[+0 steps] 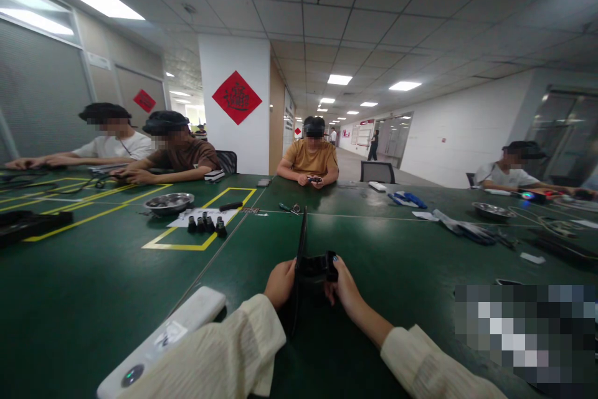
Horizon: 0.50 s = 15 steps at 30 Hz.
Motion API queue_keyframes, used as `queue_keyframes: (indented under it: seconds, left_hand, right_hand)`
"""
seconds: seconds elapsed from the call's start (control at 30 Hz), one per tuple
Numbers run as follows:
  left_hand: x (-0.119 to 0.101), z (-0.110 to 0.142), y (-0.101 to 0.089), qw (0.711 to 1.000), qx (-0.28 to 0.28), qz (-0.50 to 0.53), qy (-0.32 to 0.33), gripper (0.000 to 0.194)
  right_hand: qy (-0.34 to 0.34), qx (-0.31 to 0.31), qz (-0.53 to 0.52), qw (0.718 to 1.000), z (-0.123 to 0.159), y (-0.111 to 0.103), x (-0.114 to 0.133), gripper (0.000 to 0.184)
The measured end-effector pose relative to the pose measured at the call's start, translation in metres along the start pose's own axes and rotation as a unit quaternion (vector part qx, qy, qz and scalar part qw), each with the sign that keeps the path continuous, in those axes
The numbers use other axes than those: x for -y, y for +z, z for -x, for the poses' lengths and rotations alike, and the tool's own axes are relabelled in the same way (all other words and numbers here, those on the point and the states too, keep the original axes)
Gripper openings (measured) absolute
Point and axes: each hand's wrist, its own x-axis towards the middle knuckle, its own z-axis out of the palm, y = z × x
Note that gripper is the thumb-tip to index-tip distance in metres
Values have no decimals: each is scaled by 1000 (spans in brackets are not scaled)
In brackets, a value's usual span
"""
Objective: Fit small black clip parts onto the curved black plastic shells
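In front of me a thin black flat panel [301, 243] stands nearly upright, seen almost edge-on. My left hand [281, 284] is closed on its left side, with the fingertips partly hidden behind it. From the panel's right face a black blocky part [317, 267] juts out; whether the two are joined I cannot tell. My right hand [346, 287] pinches the outer end of that part between thumb and fingers. A white elongated device [187, 324] with a round button lies on the table beside my left forearm.
On the green table [252, 287] are several black cylindrical parts [205, 225], a metal bowl [169, 202], a black tray [32, 225], gloves [462, 226] and another bowl [493, 211]. Several people sit around it, one person [311, 159] directly opposite. The lower right is pixelated.
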Motion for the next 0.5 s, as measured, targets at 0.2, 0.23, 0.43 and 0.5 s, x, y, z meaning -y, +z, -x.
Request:
queue_keyframes:
  seconds: [0.2, 0.23, 0.43, 0.5]
  left_hand:
    - [2, -1, 1, 1000, -3, 2, 3, 36]
    - [3, -1, 1, 1000, -2, 4, 5, 36]
    - [10, -5, 5, 1000, 0, -7, 23, 44]
    - [10, -5, 5, 1000, -3, -7, 24, 44]
  right_hand:
    - [-4, 8, 2, 1000, -1, -2, -2, 65]
    - [-5, 7, 3, 1000, -2, -2, -2, 65]
    - [-4, -1, 6, 1000, -1, 0, -1, 64]
    - [-3, 1, 5, 1000, -1, 0, 0, 64]
